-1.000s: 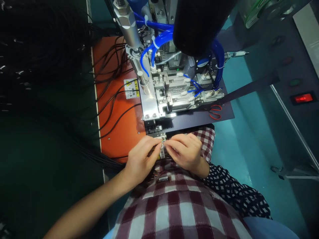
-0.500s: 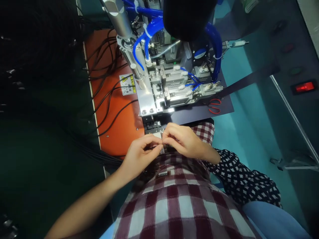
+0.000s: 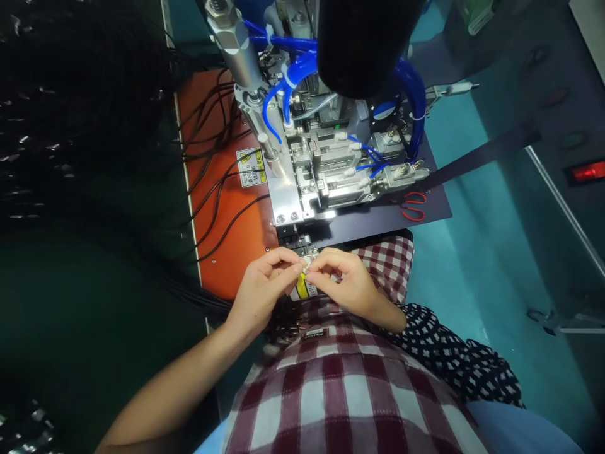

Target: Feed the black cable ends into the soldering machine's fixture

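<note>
My left hand (image 3: 265, 284) and my right hand (image 3: 344, 280) meet in front of the machine, thumbs and forefingers pinched together. Between their fingertips shows a tiny pale piece (image 3: 305, 270), too small to name. Below my left palm hangs a dark bunch of thin strands with coppery ends (image 3: 295, 325), blurred and partly hidden. Just behind the fingers lie the machine's small black and metal feed block (image 3: 295, 241) and a white and yellow label (image 3: 302, 287). The metal press machine (image 3: 331, 170) with blue air hoses (image 3: 302, 66) stands beyond both hands.
Red-handled scissors (image 3: 414, 207) lie on the dark plate (image 3: 378, 221) at the right. Black cables (image 3: 222, 183) cross the orange panel (image 3: 212, 252) on the left. A black cylinder (image 3: 368, 47) hangs overhead. A red lit switch (image 3: 587, 172) is at the far right.
Both hands have shifted slightly and the fingertips have parted a little, uncovering the tiny pale piece and the yellow of the label. The coppery strand ends now show below my left hand.
</note>
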`<state>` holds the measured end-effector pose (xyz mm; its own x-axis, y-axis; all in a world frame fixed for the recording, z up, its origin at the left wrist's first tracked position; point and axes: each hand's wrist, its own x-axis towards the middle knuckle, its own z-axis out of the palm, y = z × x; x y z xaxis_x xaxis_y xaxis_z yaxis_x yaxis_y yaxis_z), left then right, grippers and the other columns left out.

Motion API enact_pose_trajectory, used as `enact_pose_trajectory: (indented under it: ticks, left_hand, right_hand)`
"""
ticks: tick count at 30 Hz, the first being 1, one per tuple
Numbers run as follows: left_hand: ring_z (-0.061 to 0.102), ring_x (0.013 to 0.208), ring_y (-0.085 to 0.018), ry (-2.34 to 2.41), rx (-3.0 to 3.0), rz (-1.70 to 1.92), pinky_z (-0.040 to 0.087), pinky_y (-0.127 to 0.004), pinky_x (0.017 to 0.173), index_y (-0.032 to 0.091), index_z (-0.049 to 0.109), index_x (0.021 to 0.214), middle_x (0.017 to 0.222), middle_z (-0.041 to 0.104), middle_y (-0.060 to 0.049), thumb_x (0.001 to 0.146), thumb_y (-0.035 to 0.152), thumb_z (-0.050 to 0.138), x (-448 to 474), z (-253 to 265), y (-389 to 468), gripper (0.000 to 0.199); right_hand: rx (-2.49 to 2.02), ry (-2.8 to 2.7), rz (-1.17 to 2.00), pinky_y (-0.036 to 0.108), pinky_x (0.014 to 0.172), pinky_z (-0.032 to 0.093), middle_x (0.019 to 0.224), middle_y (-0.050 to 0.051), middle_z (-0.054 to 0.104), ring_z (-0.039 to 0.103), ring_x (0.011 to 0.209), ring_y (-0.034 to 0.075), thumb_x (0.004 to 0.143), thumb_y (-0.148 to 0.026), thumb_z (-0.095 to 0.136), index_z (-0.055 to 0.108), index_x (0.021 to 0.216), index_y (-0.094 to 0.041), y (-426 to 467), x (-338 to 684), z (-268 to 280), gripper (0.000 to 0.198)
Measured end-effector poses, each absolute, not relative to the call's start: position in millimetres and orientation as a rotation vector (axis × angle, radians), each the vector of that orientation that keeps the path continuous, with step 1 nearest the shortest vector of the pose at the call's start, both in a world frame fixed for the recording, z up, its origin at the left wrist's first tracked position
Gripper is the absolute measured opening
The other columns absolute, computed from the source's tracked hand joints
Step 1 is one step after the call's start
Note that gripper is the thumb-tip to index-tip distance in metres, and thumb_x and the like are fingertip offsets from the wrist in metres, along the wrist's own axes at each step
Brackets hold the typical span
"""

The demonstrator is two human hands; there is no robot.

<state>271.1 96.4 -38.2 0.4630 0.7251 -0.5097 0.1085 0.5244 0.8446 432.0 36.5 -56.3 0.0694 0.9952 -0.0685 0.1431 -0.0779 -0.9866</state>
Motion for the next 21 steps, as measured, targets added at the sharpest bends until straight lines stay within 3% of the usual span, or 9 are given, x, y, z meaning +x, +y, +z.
enact_pose_trajectory:
  ticks: [8,16,21]
  left_hand:
    - [0.04,0.052,-0.005,1.002,0.92,0.534,0.027,-0.021,0.047,0.016,0.06,0.074,0.078,0.055,0.002,0.079,0.024,0.071,269.9,-38.7,93.0,0.015]
    - [0.039,0.05,-0.004,1.009,0.898,0.548,0.025,-0.021,0.048,0.016,0.058,0.073,0.067,0.051,0.004,0.082,0.024,0.069,272.4,-38.2,93.3,0.017]
    - [0.038,0.05,-0.005,1.021,0.898,0.534,0.024,-0.02,0.048,0.015,0.06,0.075,0.063,0.05,0.004,0.081,0.027,0.071,272.0,-41.0,91.5,0.017]
  right_hand:
    - [-1.36,-1.09,1.117,0.024,0.055,0.04,0.065,-0.002,0.057,0.051,0.06,0.011,0.079,-0.015,0.067,0.061,0.065,-0.018,37.2,415.8,-56.7,0.016]
    - [-1.51,-1.131,1.034,0.024,0.056,0.043,0.074,0.001,0.063,0.054,0.061,0.011,0.082,-0.023,0.067,0.066,0.081,-0.017,32.4,420.1,-60.7,0.006]
    - [-1.428,-1.014,1.158,0.023,0.053,0.041,0.064,-0.002,0.058,0.051,0.058,0.01,0.08,-0.02,0.066,0.062,0.067,-0.017,34.8,416.1,-60.1,0.014]
